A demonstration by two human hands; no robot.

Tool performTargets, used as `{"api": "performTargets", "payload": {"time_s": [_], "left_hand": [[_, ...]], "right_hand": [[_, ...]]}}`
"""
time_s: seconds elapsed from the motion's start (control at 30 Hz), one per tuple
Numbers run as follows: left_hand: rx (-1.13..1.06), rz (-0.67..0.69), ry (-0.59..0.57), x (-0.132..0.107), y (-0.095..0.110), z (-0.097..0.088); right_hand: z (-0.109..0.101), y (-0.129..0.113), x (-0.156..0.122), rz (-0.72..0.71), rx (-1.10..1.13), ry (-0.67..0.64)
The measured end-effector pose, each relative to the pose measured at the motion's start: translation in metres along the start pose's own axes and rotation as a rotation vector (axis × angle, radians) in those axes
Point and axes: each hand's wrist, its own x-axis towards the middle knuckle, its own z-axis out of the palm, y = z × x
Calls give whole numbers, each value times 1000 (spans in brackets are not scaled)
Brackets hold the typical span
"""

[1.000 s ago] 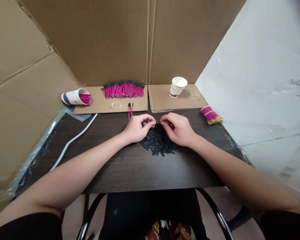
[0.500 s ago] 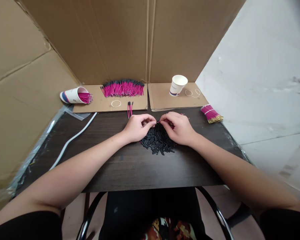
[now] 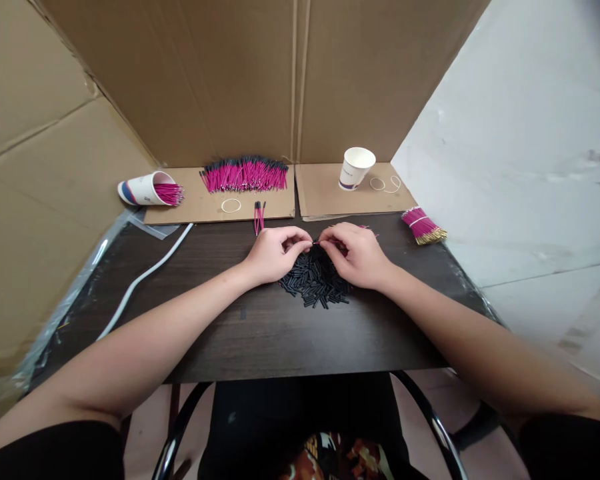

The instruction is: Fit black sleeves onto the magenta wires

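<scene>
My left hand and my right hand rest side by side on a dark table, fingertips almost meeting over a pile of small black tubes. The left fingers are pinched on something I cannot make out. The right fingers are pinched on thin pink wires, whose tips poke out past the hand. A few finished pink wires with black ends lie just beyond my left hand.
A row of pink wires lies on cardboard at the back. A tipped paper cup holds more wires; an upright paper cup stands at the back right. A banded wire bundle, rubber bands, a white cable. Cardboard walls surround.
Both hands stay in place over the black tubes, with only slight finger movement. The view has shifted a little.
</scene>
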Motion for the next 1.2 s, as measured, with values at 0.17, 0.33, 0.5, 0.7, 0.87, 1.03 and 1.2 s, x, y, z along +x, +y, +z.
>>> {"api": "performTargets", "payload": {"time_s": [0.17,0.33,0.5,0.7,0.87,1.03,1.2], "left_hand": [[26,16,-3,0,0,0],[22,19,2,0,1,1],[13,14,9,0,1,1],[-33,-13,29,1,-1,1],[-43,-32,36,1,-1,2],[-130,-45,62,0,0,1],[-164,-41,64,-1,2,-2]], "right_hand": [[1,0,0,5,13,-30],[0,-1,0,-5,-1,-22],[-2,-2,1,11,-8,-27],[-6,-2,3,-16,-39,5],[-7,-3,4,-6,-32,-28],[-8,-6,3,14,1,22],[-9,-9,3,87,53,123]]}}
